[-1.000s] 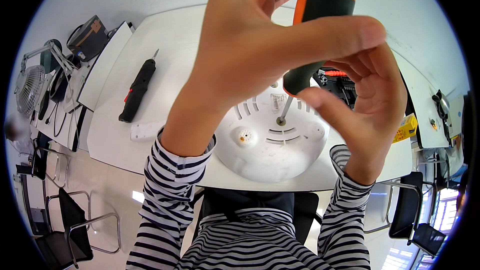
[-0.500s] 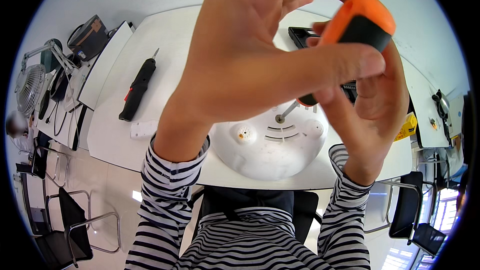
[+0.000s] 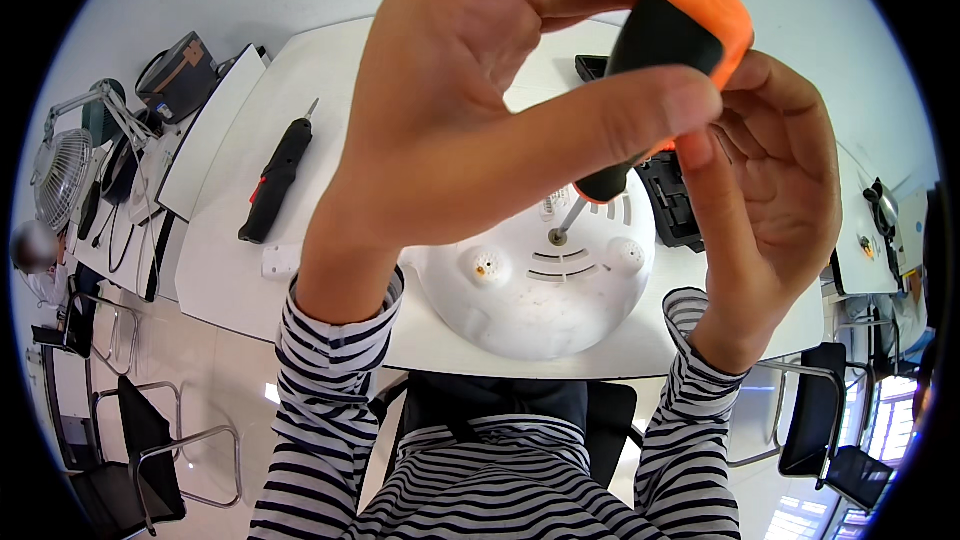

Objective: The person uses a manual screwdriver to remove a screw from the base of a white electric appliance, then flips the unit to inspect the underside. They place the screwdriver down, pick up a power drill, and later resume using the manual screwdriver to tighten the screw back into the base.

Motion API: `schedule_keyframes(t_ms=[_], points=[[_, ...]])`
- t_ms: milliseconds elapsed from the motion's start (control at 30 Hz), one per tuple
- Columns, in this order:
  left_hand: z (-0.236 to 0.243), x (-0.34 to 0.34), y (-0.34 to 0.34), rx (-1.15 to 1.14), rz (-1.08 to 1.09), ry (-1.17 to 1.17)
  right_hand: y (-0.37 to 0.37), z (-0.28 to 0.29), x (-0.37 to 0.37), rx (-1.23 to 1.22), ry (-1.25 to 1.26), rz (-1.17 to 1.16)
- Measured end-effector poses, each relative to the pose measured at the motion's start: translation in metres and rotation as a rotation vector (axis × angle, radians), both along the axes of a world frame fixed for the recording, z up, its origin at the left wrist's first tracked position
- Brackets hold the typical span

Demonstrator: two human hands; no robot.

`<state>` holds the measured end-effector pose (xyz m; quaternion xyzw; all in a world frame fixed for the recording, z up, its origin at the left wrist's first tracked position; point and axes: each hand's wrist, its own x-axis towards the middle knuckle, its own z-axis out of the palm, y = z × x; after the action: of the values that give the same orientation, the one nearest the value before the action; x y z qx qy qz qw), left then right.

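An orange and black screwdriver [image 3: 672, 30] is tilted over a white rounded appliance housing [image 3: 540, 315], its metal shaft reaching into a hole near the housing's middle. My left hand [image 3: 470, 110] has its thumb pressed along the handle, with the fingers arched over and behind the top. From the right, my right hand [image 3: 775, 180] meets the handle with its thumb and forefinger, while its other fingers curl loosely. Vent slots and two round feet show on the housing. Part of its far side is hidden behind my hands.
A black power screwdriver [image 3: 275, 180] lies on the white table [image 3: 235, 270] at the left, near a small white piece [image 3: 281, 260]. An open black tool case [image 3: 672, 202] is partly hidden behind my right hand. A fan [image 3: 66, 175] stands on the left side table.
The screwdriver handle has swung left and turned, showing more of its black side. My left hand has shifted left; my right hand has moved slightly right, its fingers looser around the handle.
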<state>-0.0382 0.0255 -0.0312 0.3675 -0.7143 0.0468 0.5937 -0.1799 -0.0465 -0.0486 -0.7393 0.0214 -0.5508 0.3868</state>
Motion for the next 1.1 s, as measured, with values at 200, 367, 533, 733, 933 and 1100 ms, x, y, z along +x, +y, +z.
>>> schedule_keyframes(t_ms=[200,367,533,733,933,1100], points=[[-0.001,-0.006,-0.016,-0.03,0.024,0.0,-0.002,-0.006,0.002,-0.239,0.042,0.024],[-0.005,-0.008,-0.006,-0.014,0.036,-0.008,-0.007,-0.01,0.004,-0.072,-0.021,-0.009],[-0.002,-0.002,0.002,0.003,0.028,-0.016,-0.006,-0.009,-0.002,0.104,-0.034,0.162],[-0.002,-0.008,-0.01,-0.022,0.036,-0.014,-0.006,-0.006,0.003,-0.152,-0.041,0.021],[-0.002,-0.006,-0.004,-0.011,0.036,-0.018,0.002,-0.003,0.002,-0.004,-0.003,-0.004],[-0.002,-0.006,-0.005,-0.012,0.036,-0.016,-0.002,-0.009,0.001,-0.104,-0.083,0.034]])
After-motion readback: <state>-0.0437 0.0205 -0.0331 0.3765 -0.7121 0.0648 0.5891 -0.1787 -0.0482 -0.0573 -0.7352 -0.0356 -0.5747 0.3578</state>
